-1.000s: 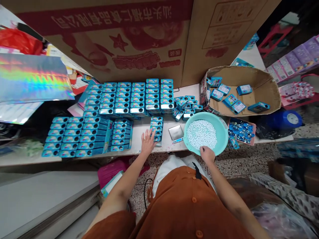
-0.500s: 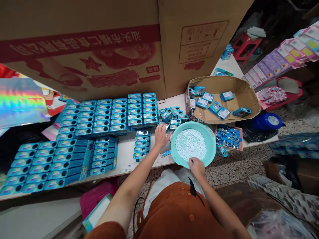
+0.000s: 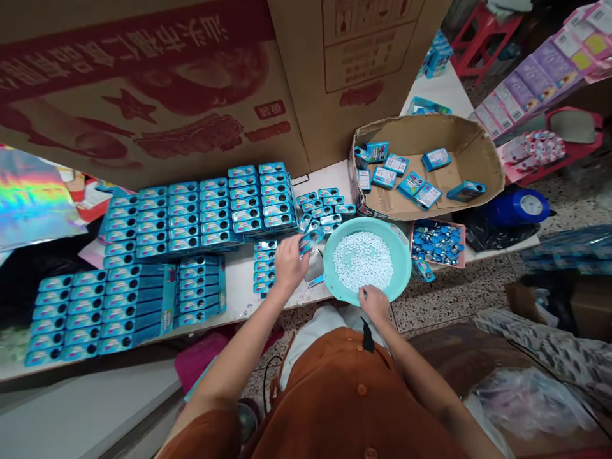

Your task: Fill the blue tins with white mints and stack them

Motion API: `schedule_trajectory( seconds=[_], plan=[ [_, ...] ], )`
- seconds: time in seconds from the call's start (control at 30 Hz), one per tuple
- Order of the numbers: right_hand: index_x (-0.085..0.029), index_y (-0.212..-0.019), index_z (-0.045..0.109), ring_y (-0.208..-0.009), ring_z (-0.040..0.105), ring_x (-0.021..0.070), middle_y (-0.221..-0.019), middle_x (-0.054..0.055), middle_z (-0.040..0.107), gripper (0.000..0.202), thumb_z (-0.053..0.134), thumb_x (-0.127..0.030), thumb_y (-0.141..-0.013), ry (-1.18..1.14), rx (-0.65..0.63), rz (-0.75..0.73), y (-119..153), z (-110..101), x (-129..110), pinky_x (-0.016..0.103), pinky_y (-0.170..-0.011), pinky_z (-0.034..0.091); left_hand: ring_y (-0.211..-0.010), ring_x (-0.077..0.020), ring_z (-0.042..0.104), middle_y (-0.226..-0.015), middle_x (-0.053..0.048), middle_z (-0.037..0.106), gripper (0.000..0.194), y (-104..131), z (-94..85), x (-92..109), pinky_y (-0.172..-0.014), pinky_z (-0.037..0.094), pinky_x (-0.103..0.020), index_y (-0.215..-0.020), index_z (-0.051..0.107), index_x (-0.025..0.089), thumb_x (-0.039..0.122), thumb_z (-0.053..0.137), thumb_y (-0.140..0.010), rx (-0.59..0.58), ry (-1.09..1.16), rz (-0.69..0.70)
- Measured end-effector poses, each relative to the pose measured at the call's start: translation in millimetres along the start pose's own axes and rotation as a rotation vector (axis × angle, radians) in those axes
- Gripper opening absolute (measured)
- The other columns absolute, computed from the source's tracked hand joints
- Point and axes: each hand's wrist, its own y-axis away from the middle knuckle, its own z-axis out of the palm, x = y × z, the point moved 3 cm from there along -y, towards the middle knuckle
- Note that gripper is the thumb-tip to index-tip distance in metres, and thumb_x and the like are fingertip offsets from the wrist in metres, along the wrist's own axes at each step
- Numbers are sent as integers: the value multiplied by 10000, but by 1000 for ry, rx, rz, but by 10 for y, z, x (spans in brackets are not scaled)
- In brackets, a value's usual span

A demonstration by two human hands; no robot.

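My left hand point(image 3: 290, 264) is closed on a small blue box point(image 3: 312, 240), lifted at the near side of a loose cluster of similar blue boxes point(image 3: 329, 209). A turquoise basin point(image 3: 402, 268) full of small white pellets point(image 3: 366, 255) stands to its right. At the basin's near rim, my right hand point(image 3: 375, 304) is closed, its fingers pressed together; what they hold is too small or hidden to make out. A short row of blue boxes point(image 3: 264, 268) lies just left of my left hand.
Stacked blue boxes point(image 3: 191, 217) line the left of the table. Behind stands a large brown carton point(image 3: 201, 83). A cut-down cardboard box point(image 3: 459, 137) with several blue boxes sits at the right, and a pink tray point(image 3: 459, 262) of shiny blue round pieces beside the basin.
My left hand has drawn back left from the loose cluster, and a blue box now shows in its fingers. My right hand stays at the basin's near rim. The view has shifted.
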Motion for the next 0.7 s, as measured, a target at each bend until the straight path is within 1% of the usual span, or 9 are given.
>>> schedule_trajectory(
  seconds=[0.07, 0.1, 0.2, 0.27, 0.37, 0.47, 0.57, 0.63, 0.7],
  plan=[
    [-190, -768, 676, -690, 532, 130, -783, 42, 671, 323, 415, -303, -920, -1, -11, 5, -1, -3, -3, 277, -620, 229, -1081, -277, 529, -1140, -130, 603, 375, 376, 5, -51, -929, 423, -402, -1221, 492, 168, 297, 503, -869, -40, 45, -42],
    [-189, -771, 678, -695, 533, 131, -788, 44, 673, 328, 410, -303, -921, 0, -15, 9, -1, -5, -4, 276, -621, 230, -1068, -277, 534, -1121, -128, 607, 366, 528, 44, -90, -919, 436, -400, -1212, 495, 171, 295, 505, -868, -58, 60, -74],
    [-186, -785, 689, -707, 540, 138, -805, 55, 681, 342, 403, -314, -922, 12, -30, 29, 1, -7, -3, 274, -623, 237, -1046, -285, 543, -1085, -127, 611, 345, 805, 261, -224, -897, 460, -408, -1185, 508, 179, 285, 514, -858, -103, 84, -163],
    [-187, -797, 695, -714, 545, 141, -817, 58, 686, 340, 409, -324, -921, 21, -40, 43, 3, -5, -2, 275, -622, 242, -1055, -293, 541, -1087, -131, 608, 345, 862, 431, -305, -902, 462, -422, -1187, 509, 183, 279, 515, -855, -112, 96, -193],
    [-191, -814, 700, -722, 550, 143, -833, 54, 691, 330, 420, -334, -915, 33, -48, 58, 4, -1, -1, 276, -620, 247, -1074, -302, 537, -1096, -139, 603, 362, 849, 655, -410, -918, 455, -442, -1200, 504, 176, 261, 518, -848, -112, 110, -202],
    [-190, -835, 702, -718, 549, 140, -841, 51, 692, 327, 419, -333, -915, 43, -43, 68, 4, -6, -2, 276, -619, 246, -1087, -306, 536, -1104, -151, 597, 382, 821, 804, -507, -925, 452, -449, -1213, 493, 157, 242, 520, -841, -141, 112, -208],
    [-188, -811, 695, -692, 535, 133, -823, 47, 685, 336, 409, -329, -917, 47, -44, 58, 9, -14, -6, 277, -610, 239, -1158, -318, 503, -1193, -175, 557, 534, 860, 823, -575, -962, 436, -460, -1292, 422, 133, 290, 590, -810, -141, 115, -219],
    [-188, -801, 690, -684, 527, 131, -821, 44, 682, 335, 407, -324, -917, 43, -39, 52, 13, -17, -6, 275, -607, 237, -1227, -332, 452, -1284, -193, 499, 683, 960, 760, -597, -1004, 409, -473, -1352, 353, 124, 349, 646, -778, -109, 115, -220],
    [-188, -808, 689, -693, 526, 132, -831, 43, 683, 329, 408, -319, -916, 35, -27, 52, 17, -13, 1, 271, -611, 240, -1270, -336, 410, -1336, -198, 458, 750, 1133, 669, -607, -1037, 381, -480, -1382, 312, 123, 393, 657, -773, -72, 115, -217]
  ],
)
